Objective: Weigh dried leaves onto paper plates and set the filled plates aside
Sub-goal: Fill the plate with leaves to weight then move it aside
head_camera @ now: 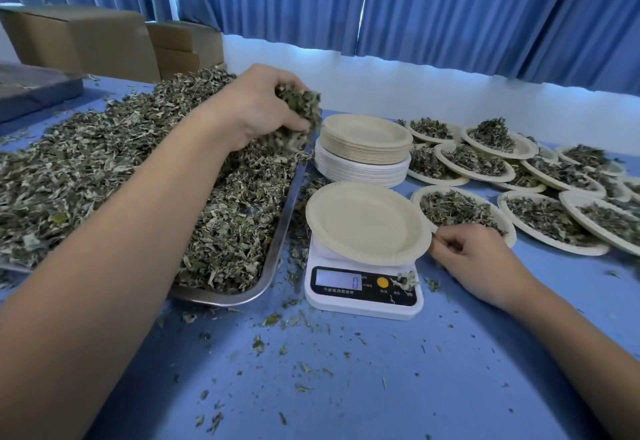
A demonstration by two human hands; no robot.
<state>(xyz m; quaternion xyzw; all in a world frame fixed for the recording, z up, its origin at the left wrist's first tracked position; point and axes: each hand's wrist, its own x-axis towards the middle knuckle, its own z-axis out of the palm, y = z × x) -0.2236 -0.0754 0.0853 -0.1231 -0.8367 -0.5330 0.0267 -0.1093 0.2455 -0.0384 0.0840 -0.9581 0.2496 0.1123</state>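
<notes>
Had both forearms out over the blue table (346,387), flecked with leaf crumbs nearest the body. Held a clump of dried leaves (299,107) in the left hand (256,110), fingers curled round it and clamped tight, up above the far right corner of the tray (277,242) and clear of the heap (121,169) below. Rested the right hand (474,263) low on the table, just beside the right rim of the empty plate (367,223), fingers loosely curled. Could not tell whether pinching that rim or merely touching it. Had the empty plate flat on the scale (363,297), with the display at zero.

Placed that plate to the right of the loaded hand and nearer the body. Judged the coming move a short swing rightward and back, then a release over the plate's middle. Reckoned the right hand the nearer of the two, well set to steady the plate. Left the filled plates (460,211) overlapping farther right, with the spare stack (363,134) behind the scale.
</notes>
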